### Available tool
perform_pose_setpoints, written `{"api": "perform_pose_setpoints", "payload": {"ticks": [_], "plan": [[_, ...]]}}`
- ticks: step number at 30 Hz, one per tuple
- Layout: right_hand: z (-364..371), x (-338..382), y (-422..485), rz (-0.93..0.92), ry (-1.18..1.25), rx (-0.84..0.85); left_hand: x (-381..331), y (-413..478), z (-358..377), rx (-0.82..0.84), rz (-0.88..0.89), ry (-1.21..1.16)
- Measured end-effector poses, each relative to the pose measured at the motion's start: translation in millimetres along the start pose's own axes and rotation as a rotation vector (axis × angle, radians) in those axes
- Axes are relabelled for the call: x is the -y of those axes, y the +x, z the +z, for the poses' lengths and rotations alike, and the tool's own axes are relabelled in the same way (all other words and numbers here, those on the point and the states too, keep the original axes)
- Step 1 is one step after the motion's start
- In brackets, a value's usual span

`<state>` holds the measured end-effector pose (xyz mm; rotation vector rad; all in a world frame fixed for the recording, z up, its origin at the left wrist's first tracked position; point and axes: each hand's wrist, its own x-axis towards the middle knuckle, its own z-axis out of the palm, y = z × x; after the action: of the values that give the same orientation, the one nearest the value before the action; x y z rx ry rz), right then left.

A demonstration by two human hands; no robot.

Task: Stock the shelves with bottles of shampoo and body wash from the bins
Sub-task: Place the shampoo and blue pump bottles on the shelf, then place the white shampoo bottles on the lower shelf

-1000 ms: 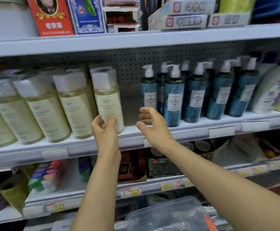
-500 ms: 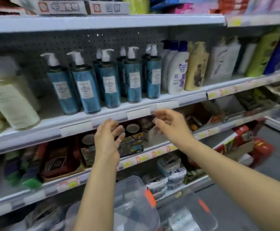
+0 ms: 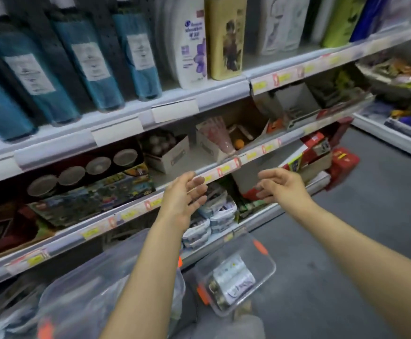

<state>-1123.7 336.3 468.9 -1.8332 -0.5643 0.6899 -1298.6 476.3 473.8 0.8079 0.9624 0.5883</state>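
Note:
My left hand (image 3: 183, 196) and my right hand (image 3: 281, 184) are both empty with fingers spread, held out in front of the lower shelf edge (image 3: 224, 170). Blue pump bottles (image 3: 87, 59) stand in a row on the upper shelf (image 3: 175, 110), beside a white bottle (image 3: 192, 42) and a tan bottle (image 3: 225, 37). Below my arms on the floor sits a clear bin (image 3: 260, 270) with orange latches, holding bottles (image 3: 233, 277) with white labels. A second clear bin (image 3: 82, 297) lies at the lower left, partly hidden by my left arm.
The lower shelf carries cardboard boxes (image 3: 172, 157), round tins (image 3: 97, 165) and colourful packs (image 3: 116, 189). White packets (image 3: 211, 216) fill the bottom shelf. Red boxes (image 3: 341, 162) sit on the grey floor (image 3: 370, 216) at the right. Green and white bottles (image 3: 336, 18) stand at the upper right.
My view has swung down and to the right. Both hands have dropped from the upper shelf edge to the lower shelf level, still empty. The floor bin with bottles has come into sight.

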Motion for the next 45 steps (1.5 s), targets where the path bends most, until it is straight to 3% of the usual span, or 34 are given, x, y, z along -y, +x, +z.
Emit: {"api": "perform_pose_setpoints", "payload": {"ticks": [7, 11, 20, 26, 33, 40, 45], "plan": [[-30, -18, 89, 0.054, -0.075, 0.102, 33, 75, 52, -0.05, -0.099, -0.015], [-33, -32, 139, 0.181, -0.172, 0.23, 51, 115, 72, -0.123, -0.217, -0.063], [-16, -55, 199, 0.273, -0.373, 0.529, 80, 156, 66, -0.265, -0.266, -0.18], [9, -76, 222, 0.303, -0.462, 0.745, 109, 149, 55, -0.45, -0.256, -0.357], [33, -137, 236, 0.311, -0.618, 1.038, 194, 138, 54, -0.714, -0.281, -0.582], [50, -234, 243, 0.412, -0.666, 1.131, 325, 137, 73, -0.9, -0.391, -0.931], [76, -316, 244, 0.506, -0.761, 1.163, 398, 165, 61, -0.948, -0.454, -1.006]]}}
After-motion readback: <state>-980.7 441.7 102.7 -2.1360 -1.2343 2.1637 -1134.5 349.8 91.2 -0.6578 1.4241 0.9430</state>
